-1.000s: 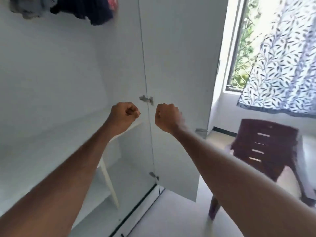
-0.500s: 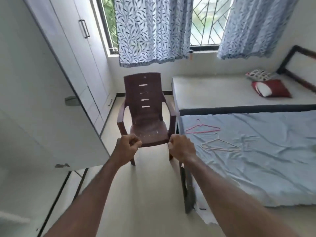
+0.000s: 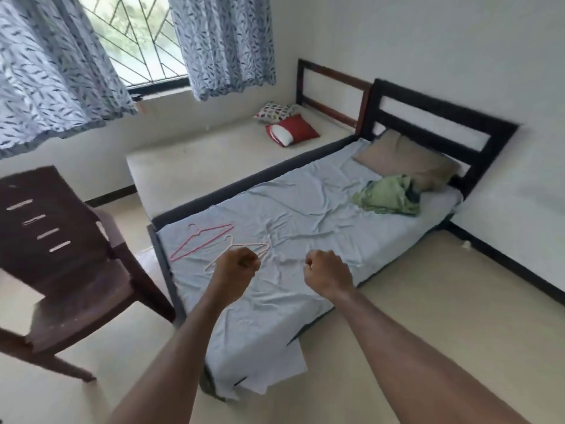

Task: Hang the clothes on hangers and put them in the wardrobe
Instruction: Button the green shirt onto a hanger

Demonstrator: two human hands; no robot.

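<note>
Curling into loose fists, the left hand (image 3: 235, 266) and the right hand (image 3: 325, 270) are both held out on extended bare forearms above the foot of the bed; neither grips anything. The left fist partly covers the view of a thin cream-white wire hanger (image 3: 260, 249), triangular with a small hook, lying flat on the sheet; contact cannot be confirmed. Just beside it, toward the bed's corner, lies a thin pink wire hanger (image 3: 203, 238) of the same shape, also flat. Both rest on a wrinkled pale blue cotton bed sheet (image 3: 305, 215), whose end hangs over the foot of a dark-framed single bed (image 3: 443, 117). Well apart from the hands, near the headboard, a crumpled green cloth garment (image 3: 386, 195) sits bunched against a tan rectangular pillow (image 3: 403, 156). To the left stands a dark brown moulded plastic chair (image 3: 58, 240) with a slotted back. Behind the bed lies a bare cream mattress (image 3: 198, 157) carrying a red and white cushion (image 3: 292, 134).
</note>
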